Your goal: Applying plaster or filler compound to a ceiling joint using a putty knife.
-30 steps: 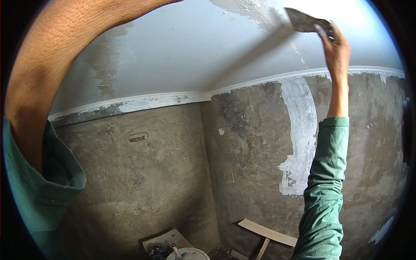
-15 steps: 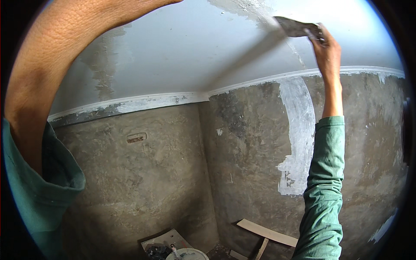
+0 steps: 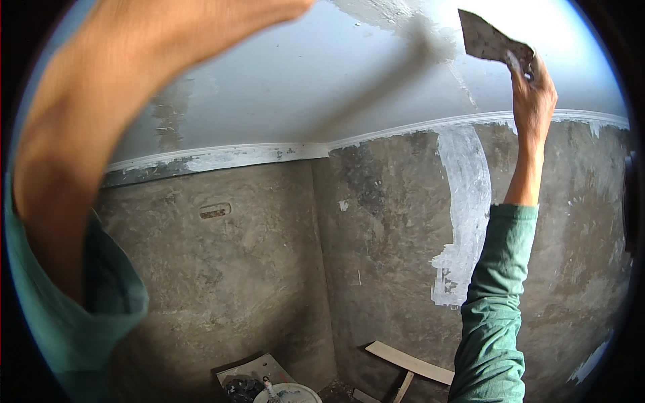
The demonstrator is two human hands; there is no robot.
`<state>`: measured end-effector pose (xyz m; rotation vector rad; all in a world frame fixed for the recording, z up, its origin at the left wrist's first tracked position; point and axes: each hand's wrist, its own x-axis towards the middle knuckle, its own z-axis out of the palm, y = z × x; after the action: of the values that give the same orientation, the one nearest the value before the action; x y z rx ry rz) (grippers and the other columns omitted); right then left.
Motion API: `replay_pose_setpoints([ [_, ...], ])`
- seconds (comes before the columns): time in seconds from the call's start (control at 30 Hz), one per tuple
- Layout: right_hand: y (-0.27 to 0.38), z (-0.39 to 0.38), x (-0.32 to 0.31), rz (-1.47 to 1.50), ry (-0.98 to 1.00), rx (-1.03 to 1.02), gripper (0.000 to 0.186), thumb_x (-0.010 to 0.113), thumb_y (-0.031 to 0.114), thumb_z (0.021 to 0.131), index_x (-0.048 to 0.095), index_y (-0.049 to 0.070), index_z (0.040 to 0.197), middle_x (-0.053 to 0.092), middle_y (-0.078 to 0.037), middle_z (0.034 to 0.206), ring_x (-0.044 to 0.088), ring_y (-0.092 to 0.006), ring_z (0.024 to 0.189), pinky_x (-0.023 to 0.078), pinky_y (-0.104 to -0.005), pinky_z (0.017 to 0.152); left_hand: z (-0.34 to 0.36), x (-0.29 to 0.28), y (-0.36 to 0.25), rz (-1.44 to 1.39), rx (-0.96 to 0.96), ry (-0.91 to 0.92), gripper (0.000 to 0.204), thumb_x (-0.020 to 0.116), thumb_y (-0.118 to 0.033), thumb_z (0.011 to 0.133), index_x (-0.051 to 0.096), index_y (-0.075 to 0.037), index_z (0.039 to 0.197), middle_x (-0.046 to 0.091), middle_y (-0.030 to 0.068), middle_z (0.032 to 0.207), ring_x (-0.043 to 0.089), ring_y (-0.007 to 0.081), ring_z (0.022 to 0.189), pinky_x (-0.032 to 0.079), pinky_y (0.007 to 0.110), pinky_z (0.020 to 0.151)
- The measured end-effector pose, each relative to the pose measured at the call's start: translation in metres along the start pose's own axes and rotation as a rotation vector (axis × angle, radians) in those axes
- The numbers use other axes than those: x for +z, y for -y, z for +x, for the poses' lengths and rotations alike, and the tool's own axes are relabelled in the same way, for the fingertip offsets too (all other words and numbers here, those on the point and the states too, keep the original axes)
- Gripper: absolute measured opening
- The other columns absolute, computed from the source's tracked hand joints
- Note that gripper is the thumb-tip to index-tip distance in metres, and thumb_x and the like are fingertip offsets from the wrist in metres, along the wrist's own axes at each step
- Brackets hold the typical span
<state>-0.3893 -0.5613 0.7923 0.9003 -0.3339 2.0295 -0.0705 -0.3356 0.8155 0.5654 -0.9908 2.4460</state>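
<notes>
My right hand [image 3: 535, 91] is raised at the upper right, its fingers wrapped round a broad putty knife [image 3: 485, 37]. The knife's flat blade is smeared and points up and left. It is close under the white ceiling [image 3: 282, 91]; whether it touches cannot be told. Left of the blade lies a rough grey patch of filler [image 3: 383, 13] on the ceiling, and a thin filled line [image 3: 463, 87] runs toward the cornice. My left forearm [image 3: 101, 101] arches across the upper left, blurred, and the left hand itself is beyond the top edge.
A white cornice [image 3: 235, 156] runs along both grey plaster walls [image 3: 222, 269], with a white filler strip [image 3: 468, 201] on the right wall. Below are a bucket [image 3: 299, 395] holding a handled tool, a board [image 3: 269, 369], and a wooden plank piece [image 3: 410, 361].
My right hand has moved the putty knife right, away from the filler patch, and its blade has turned more upward. My left forearm has shifted slightly right. The view has moved a little.
</notes>
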Motion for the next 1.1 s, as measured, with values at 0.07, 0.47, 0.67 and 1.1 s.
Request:
replay_pose_setpoints([
  [0.07,0.014,-0.02,-0.004,0.196,0.073,0.074,0.031,0.073,0.011,0.093,0.069,0.007,0.123,0.076,-0.01,0.104,0.072,-0.0171,0.091,0.055,-0.0327,0.082,-0.017,-0.022,-0.015,-0.197,-0.145,0.155,0.054,0.068,-0.014,0.088,0.057,-0.01,0.14,0.06,0.0137,0.136,0.051,0.0309,0.131,0.039,0.044,0.11],
  [0.47,0.172,-0.167,0.041,0.418,-0.028,-0.086,0.047,0.078,-0.001,0.07,0.077,0.015,0.115,0.069,-0.01,0.115,0.065,-0.0302,0.107,0.054,-0.0411,0.092,-0.094,-0.003,-0.132,-1.829,-1.413,0.51,0.046,0.065,-0.035,0.1,0.066,0.003,0.125,0.065,0.0122,0.126,0.059,0.0206,0.12,0.052,0.042,0.094],
  [0.67,0.204,-0.179,0.029,0.547,0.246,0.065,0.061,0.078,0.008,0.072,0.066,0.013,0.132,0.053,-0.021,0.142,0.05,-0.0413,0.131,0.044,-0.0493,0.108,-0.115,0.01,-0.119,-1.638,-1.48,0.454,0.031,0.066,-0.025,0.098,0.072,0.003,0.111,0.069,0.0043,0.103,0.06,0.0127,0.097,0.051,0.035,0.083],
  [1.1,0.24,-0.168,0.046,0.793,0.2,0.541,0.053,0.084,0.012,0.073,0.062,0.002,0.12,0.064,-0.014,0.118,0.065,-0.0271,0.103,0.053,-0.0371,0.089,-0.104,0.023,-0.116,-1.16,-1.159,0.36,0.026,0.067,-0.02,0.094,0.07,0.005,0.09,0.067,0.0202,0.074,0.065,0.0232,0.066,0.047,0.04,0.066],
])
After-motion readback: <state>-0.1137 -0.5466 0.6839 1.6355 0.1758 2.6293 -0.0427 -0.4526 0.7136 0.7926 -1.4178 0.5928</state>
